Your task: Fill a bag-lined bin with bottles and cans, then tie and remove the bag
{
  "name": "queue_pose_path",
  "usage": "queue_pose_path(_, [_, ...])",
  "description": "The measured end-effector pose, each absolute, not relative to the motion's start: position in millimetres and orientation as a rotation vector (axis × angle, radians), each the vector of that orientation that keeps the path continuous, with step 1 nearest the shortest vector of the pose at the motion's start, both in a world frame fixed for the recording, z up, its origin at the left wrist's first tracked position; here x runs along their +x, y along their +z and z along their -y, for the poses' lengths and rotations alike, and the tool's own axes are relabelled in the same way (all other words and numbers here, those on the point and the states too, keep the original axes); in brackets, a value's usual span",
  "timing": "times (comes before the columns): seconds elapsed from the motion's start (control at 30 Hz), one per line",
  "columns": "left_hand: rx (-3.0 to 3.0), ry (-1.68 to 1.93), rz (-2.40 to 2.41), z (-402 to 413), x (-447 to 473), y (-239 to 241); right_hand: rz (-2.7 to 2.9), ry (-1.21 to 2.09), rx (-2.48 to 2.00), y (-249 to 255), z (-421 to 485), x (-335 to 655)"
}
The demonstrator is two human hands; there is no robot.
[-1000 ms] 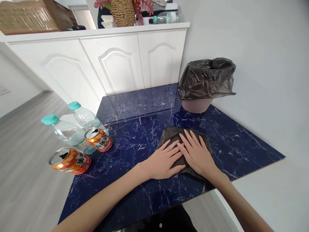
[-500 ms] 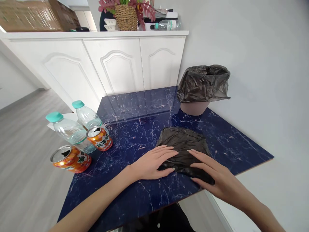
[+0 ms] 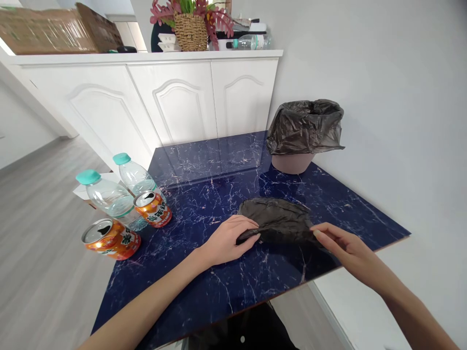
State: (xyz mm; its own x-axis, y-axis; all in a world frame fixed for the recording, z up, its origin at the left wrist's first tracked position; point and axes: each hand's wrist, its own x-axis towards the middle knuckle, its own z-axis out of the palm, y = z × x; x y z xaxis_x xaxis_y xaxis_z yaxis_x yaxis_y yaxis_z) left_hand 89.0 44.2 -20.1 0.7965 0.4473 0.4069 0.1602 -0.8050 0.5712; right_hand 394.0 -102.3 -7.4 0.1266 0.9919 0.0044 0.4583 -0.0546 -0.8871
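Note:
A black plastic bag [image 3: 277, 216], folded and creased, lies on the blue marbled table [image 3: 204, 204] in front of me. Its near edge is lifted a little off the surface. My left hand [image 3: 231, 239] pinches the bag's left corner between thumb and fingers. At the right corner my right hand [image 3: 339, 243] grips the edge with thumb and forefinger. The bag is stretched between both hands, and parts of its corners are hidden by my fingers.
Two orange drink cans [image 3: 111, 238] and two clear bottles [image 3: 109, 197] with teal caps stand at the table's left edge. A pinkish bin [image 3: 292, 164] lined with a black bag stands at the back right, near the wall. White cabinets [image 3: 178, 102] rise behind the table.
Both hands have gone from lying flat on the bag to pinching its near corners. The right hand moved right, and the bag's near edge has been raised and drawn back, away from me.

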Motion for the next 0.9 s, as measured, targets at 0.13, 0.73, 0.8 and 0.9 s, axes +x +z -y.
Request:
queue_pose_path(0.13, [2.269, 0.709, -0.646, -37.2, 91.8, -15.4, 1.421, 0.953, -1.559, -10.5, 100.2, 392.1])
queue_pose_path(0.73, [2.268, 0.718, -1.237, -52.5, 99.5, -33.2, 1.657, 0.434, -1.844, -47.7, 12.7, 365.8])
queue_pose_path(0.8, [2.429, 0.686, -1.251, -56.0, 97.5, -36.2, 1.655, 0.402, -1.877, -51.7, 7.6, 364.4])
queue_pose_path(0.9, [2.620, 0.661, -1.230, -60.4, 93.5, -40.7, 1.614, 0.357, -1.950, -54.7, 5.8, 362.3])
